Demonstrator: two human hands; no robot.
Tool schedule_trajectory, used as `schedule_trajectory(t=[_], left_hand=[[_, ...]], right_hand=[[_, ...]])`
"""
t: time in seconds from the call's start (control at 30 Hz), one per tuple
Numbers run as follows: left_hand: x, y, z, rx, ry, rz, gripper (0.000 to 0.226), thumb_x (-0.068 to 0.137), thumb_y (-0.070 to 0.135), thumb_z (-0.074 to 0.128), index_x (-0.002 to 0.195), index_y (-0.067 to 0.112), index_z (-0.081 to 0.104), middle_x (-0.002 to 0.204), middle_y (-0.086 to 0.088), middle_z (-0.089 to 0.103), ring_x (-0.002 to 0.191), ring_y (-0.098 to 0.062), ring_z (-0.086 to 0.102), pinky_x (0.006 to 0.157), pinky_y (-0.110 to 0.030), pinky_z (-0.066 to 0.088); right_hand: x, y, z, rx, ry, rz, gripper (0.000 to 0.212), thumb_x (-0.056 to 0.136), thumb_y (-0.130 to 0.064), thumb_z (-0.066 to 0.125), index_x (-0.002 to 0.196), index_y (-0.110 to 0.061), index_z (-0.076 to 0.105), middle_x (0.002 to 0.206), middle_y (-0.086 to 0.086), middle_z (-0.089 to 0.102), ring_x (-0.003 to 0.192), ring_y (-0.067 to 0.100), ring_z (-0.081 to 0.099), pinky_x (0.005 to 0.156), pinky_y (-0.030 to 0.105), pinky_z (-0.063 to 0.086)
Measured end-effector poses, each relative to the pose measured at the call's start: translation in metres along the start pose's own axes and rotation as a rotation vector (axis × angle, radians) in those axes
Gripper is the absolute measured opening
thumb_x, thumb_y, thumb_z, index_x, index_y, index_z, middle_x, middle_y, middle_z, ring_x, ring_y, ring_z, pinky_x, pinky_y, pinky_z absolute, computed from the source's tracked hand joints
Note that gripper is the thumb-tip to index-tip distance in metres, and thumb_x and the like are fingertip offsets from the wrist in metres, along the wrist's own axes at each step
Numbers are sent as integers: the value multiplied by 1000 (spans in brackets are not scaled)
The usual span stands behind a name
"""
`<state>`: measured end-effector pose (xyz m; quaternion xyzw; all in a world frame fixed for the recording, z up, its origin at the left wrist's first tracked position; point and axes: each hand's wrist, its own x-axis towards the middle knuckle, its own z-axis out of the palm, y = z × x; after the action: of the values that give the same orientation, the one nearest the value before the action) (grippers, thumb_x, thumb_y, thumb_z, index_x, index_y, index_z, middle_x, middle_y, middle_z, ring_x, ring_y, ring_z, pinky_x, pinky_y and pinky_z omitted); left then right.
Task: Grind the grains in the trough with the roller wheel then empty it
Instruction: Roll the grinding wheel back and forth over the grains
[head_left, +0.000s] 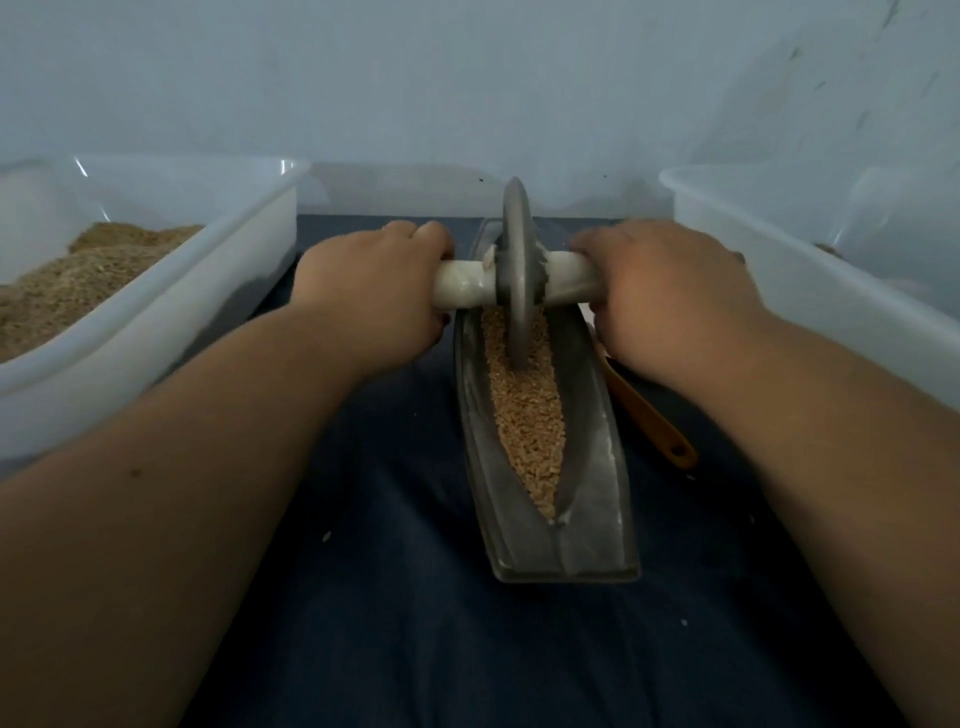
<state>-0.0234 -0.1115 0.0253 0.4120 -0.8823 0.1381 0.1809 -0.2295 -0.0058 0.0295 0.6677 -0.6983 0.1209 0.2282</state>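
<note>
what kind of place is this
Probably a makeshift grinding station: a trough of grains on dark cloth, a roller wheel gripped by left hand and right hand, a plastic left bin and right bin alongside.

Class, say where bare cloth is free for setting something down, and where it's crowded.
Free: cloth between left bin and trough; cloth before the trough's near end. Crowded: between trough and right bin, where the orange spoon lies.

grey trough (597, 483), tan grains (527, 415), orange spoon (649, 415)
</note>
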Motion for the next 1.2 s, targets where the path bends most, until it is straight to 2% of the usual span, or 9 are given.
schedule_trajectory(t=[0.03, 0.1, 0.23, 0.4, 0.5, 0.67, 0.8, 0.97, 1.2], left_hand=[[-2, 0, -6, 18, -31, 25, 27, 78, 44, 61, 102, 33, 53, 90, 7, 59, 75, -21, 55, 61, -34, 43], [-6, -1, -17, 75, -112, 77, 21, 73, 47, 57, 88, 35, 50, 73, 11, 52, 64, -15, 50, 58, -32, 44], [-19, -4, -32, 87, -230, 195, 31, 54, 55, 54, 78, 35, 52, 60, 12, 49, 53, 0, 44, 50, -26, 43], [-23, 3, -38, 90, -192, 207, 32, 52, 53, 49, 75, 32, 54, 58, 11, 47, 52, -5, 44, 55, -32, 51], [-15, 8, -26, 125, -122, 129, 21, 65, 49, 59, 73, 35, 45, 62, 12, 43, 54, -8, 38, 53, -31, 41], [3, 11, 0, 82, 55, -29, 14, 81, 32, 62, 82, 28, 49, 76, 4, 50, 77, -28, 58, 59, -33, 35], [9, 12, 8, 159, 210, 12, 12, 81, 25, 63, 83, 21, 51, 83, -5, 60, 76, -32, 59, 60, -34, 30], [-1, 5, -11, 96, -83, 12, 21, 75, 42, 61, 78, 31, 44, 65, 11, 41, 62, -17, 43, 56, -30, 35], [-24, -1, -45, 23, -377, 212, 38, 53, 55, 56, 82, 31, 62, 65, 9, 58, 56, -3, 54, 55, -27, 51]], right_hand=[[-1, 1, -7, -17, -47, 21, 19, 78, -19, 63, 94, -26, 56, 84, 1, 59, 71, 22, 52, 57, 32, 41], [-6, 1, -18, -64, -175, 19, 24, 76, -26, 64, 72, -28, 41, 68, -3, 50, 57, 13, 44, 48, 25, 29], [-22, 4, -37, -67, -365, -43, 21, 63, -32, 67, 66, -28, 47, 56, -7, 51, 51, 8, 50, 45, 23, 34], [-25, 3, -43, -16, -527, 0, 18, 65, -33, 69, 68, -28, 52, 58, -6, 55, 54, 8, 55, 47, 24, 43], [-16, 3, -29, 44, -450, 34, 16, 73, -26, 65, 72, -29, 50, 66, -7, 56, 58, 8, 52, 48, 24, 38], [3, 7, 9, -95, 1, 65, 14, 78, -16, 60, 82, -22, 48, 67, -5, 42, 53, 15, 35, 47, 25, 17], [10, 8, 20, -86, 62, 119, 12, 78, -18, 61, 86, -20, 52, 70, -1, 43, 57, 24, 38, 51, 28, 27], [-1, 10, 3, -88, -69, 18, 26, 76, -32, 64, 72, -27, 38, 63, -5, 47, 52, 12, 41, 46, 23, 25], [-29, 3, -42, -73, -400, -30, 21, 65, -33, 70, 67, -32, 49, 56, -9, 52, 52, 4, 50, 47, 23, 40]])
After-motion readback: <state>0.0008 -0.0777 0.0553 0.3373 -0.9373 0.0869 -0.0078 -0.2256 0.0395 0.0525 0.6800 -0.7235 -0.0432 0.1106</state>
